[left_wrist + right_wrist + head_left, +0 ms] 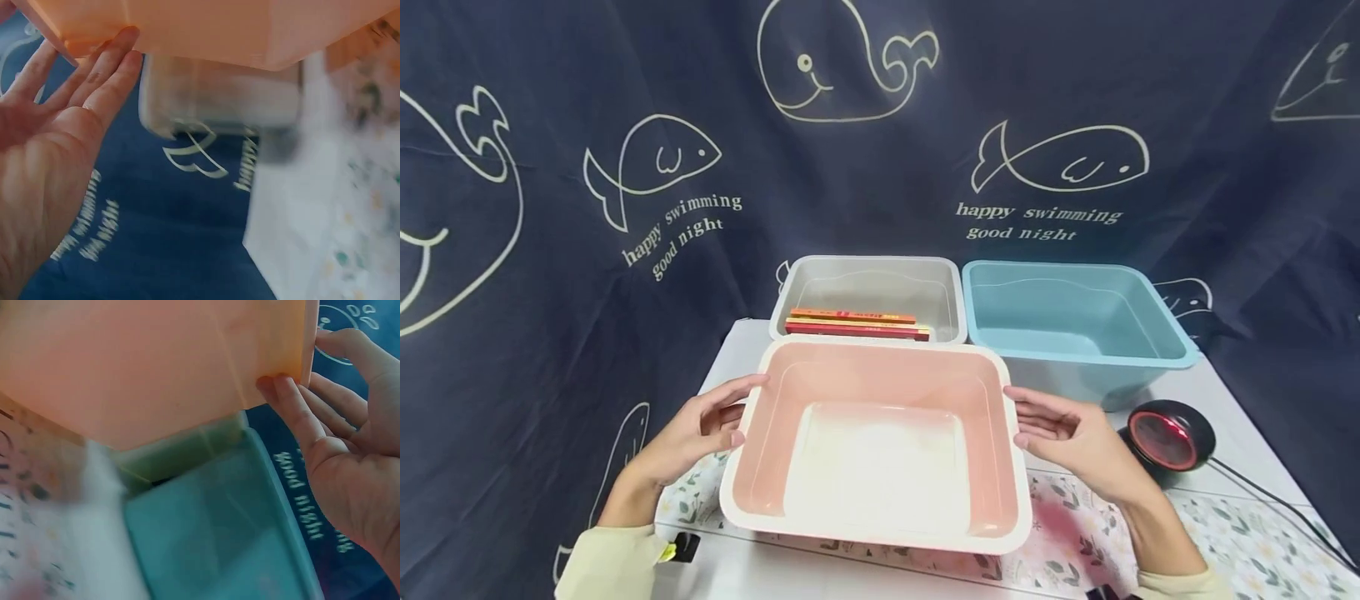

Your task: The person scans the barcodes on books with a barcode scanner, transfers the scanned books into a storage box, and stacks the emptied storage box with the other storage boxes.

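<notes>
A pink plastic bin (883,375) with a pale rim is held between both hands, its inside facing me and showing nothing in it. My left hand (688,437) grips the left rim, thumb at the front and fingers behind. On the opposite side my right hand (1078,437) grips the right rim in the same way. From below, the left wrist view shows the left fingers (115,59) against the bin's outer wall. The right wrist view shows the right fingertips (284,384) beneath its rim, with the bin raised above the blue bin (212,531).
Behind the pink bin stands a grey bin (880,287) holding several flat orange, yellow and red items (857,325). The blue bin is at its right. A round black device (1165,437) with a red glow and a cable sits at the right. A floral mat (1247,533) covers part of the table.
</notes>
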{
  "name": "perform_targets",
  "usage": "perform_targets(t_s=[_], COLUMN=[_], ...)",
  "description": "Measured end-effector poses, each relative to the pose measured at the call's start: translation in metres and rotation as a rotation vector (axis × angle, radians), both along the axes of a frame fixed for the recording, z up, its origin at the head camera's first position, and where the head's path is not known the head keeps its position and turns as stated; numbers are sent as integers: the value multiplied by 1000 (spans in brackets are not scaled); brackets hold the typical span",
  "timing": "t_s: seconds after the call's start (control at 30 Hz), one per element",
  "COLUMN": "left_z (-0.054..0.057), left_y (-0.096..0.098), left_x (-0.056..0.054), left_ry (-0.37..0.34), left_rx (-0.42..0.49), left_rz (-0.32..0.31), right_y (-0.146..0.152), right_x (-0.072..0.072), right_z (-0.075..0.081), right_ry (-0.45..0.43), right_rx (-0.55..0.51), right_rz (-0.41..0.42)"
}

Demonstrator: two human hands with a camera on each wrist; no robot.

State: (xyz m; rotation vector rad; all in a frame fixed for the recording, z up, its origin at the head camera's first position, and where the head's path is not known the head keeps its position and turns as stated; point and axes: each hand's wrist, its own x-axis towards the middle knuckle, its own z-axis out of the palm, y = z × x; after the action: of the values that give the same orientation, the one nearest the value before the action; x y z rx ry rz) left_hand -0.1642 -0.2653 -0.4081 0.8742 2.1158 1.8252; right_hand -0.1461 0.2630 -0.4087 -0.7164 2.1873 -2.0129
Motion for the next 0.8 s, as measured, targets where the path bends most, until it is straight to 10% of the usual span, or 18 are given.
perform_targets(t_s=[0.37, 0.8], left_z=[67, 141], left_y=[55, 129], left_x=[-6, -64], left_ry=[-44, -51], left_rx=[50, 24], left_rz=[-97, -30], right_y=[61, 138], right_x=[2, -39], right_z=[70, 141], right_ry=[25, 27], right_rx=[6, -220], right_rz=[-39, 45])
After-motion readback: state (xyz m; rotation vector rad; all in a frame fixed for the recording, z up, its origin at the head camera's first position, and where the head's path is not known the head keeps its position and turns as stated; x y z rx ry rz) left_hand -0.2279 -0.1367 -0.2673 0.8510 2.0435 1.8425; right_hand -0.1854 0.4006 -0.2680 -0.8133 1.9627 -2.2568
